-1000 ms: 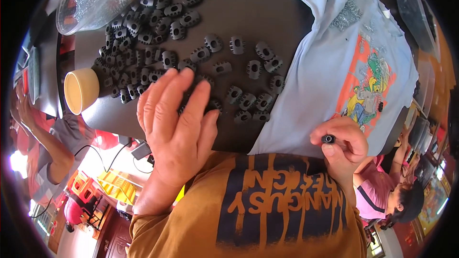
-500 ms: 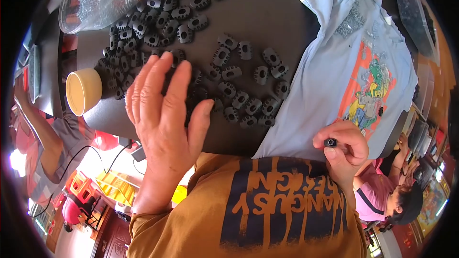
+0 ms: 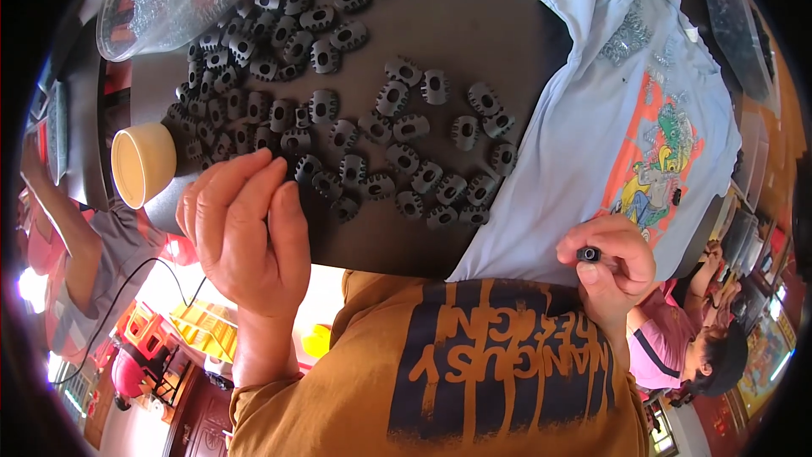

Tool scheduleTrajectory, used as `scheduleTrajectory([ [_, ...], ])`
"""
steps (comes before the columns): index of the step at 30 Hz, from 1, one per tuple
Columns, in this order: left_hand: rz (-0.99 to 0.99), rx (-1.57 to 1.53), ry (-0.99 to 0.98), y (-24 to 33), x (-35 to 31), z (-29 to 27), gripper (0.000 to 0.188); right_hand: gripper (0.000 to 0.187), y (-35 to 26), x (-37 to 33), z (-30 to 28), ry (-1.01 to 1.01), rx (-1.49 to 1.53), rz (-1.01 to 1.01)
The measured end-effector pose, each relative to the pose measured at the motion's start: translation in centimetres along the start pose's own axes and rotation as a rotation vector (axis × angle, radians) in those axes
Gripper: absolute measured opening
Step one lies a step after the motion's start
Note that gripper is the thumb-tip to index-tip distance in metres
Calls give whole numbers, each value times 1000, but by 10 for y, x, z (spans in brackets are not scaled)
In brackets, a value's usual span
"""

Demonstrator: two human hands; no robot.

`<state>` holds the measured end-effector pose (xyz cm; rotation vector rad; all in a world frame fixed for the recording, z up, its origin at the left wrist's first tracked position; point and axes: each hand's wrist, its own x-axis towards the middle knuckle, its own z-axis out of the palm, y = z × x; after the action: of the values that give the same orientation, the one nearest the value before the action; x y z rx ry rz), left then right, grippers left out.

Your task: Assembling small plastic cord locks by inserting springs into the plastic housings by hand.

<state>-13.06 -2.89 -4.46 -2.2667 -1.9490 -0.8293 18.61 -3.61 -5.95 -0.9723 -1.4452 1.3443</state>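
My left hand [image 3: 249, 233] is over the near left part of the dark table, back upward. Its fingers are loosely bent, the tips slightly apart, with nothing visible between them. The fingertips are beside many black slotted plastic pieces [image 3: 324, 107] with notched edges, spread over the table. My right hand [image 3: 613, 267] is closed in a pinch at the near edge of a light blue shirt [image 3: 541, 178]. Between its thumb and forefinger is a small black hollow piece [image 3: 588, 254], its round opening showing. Small metal springs [image 3: 628, 34] lie on the shirt.
A clear plastic container [image 3: 118, 25] full of metal springs stands at the far left. Closer in, a yellowish cup [image 3: 144, 165] lies on its side by the black pieces. Other people sit nearby, one in a pink top [image 3: 655, 347] at the right.
My left hand has drawn back toward me and to the left, and its spread fingers have bent inward. More black pieces are uncovered. My right hand keeps its pinch almost in place.
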Motion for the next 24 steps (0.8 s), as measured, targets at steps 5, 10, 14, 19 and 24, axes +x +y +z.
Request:
scheduleTrajectory([
  [5,-48,22,32,-1,4,3,15,24,0,0,0,-3,-9,-5],
  [10,-56,25,56,1,13,8,20,24,0,-1,0,13,22,10],
  [14,-75,74,-68,4,21,8,23,24,0,0,1,15,8,-2],
  [19,-53,140,-121,11,32,6,20,25,-3,0,3,48,46,26],
  [24,1,205,-162,18,46,3,13,25,-6,-2,3,59,53,53],
])
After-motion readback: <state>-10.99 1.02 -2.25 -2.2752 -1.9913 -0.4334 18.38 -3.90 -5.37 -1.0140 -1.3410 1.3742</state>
